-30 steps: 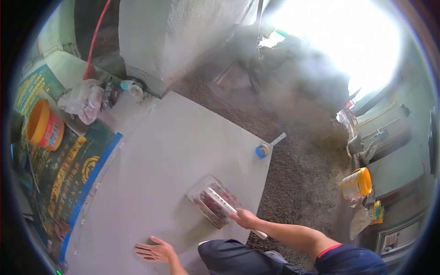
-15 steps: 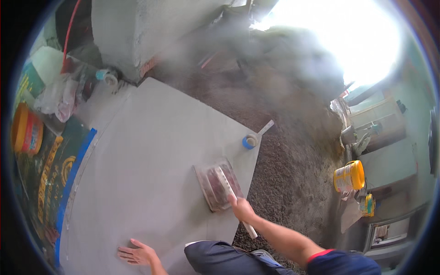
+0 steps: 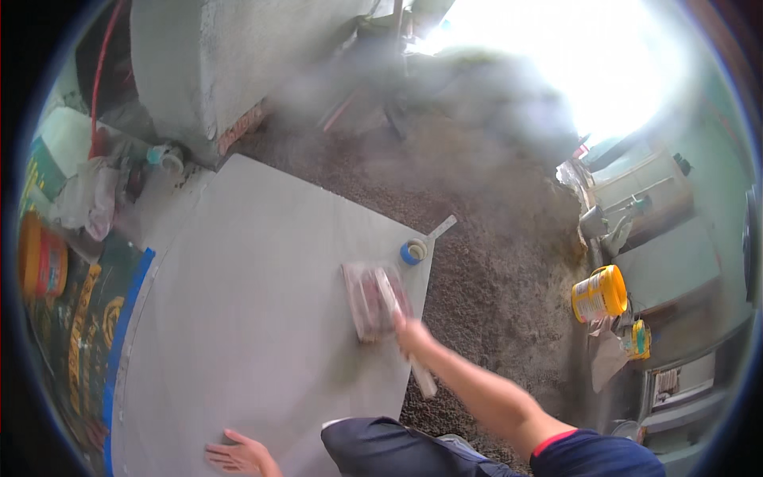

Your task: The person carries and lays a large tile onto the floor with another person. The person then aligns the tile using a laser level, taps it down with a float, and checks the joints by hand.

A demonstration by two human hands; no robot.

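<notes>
A large pale grey slab (image 3: 262, 238), probably a tile, lies across the middle of the view. My right hand (image 3: 413, 335) is wrapped round the long whitish handle of a flat rectangular paddle (image 3: 367, 306). Its broad head is over the slab's right part and blurred by motion; whether it touches the surface I cannot tell. My left hand (image 3: 238, 455) rests on the slab near its lower left, fingers spread and holding nothing. Close to the slab's right corner sits a blue-edged roll of tape (image 3: 414, 252), beside a thin pale strip (image 3: 443, 226) that juts past the edge.
Rough dark mortar or soil (image 3: 493, 270) borders the slab on the right. A yellow bucket (image 3: 600, 294) stands farther right. On the left are blue tape (image 3: 127, 342) along a dark printed sheet, an orange bucket (image 3: 49, 258) and a plastic bag (image 3: 99, 195). A wall (image 3: 171, 71) rises beyond.
The paddle in my right hand has moved away from me and rightward over the slab, nearer the tape roll. My left hand stays on the slab. The whole view has shifted slightly.
</notes>
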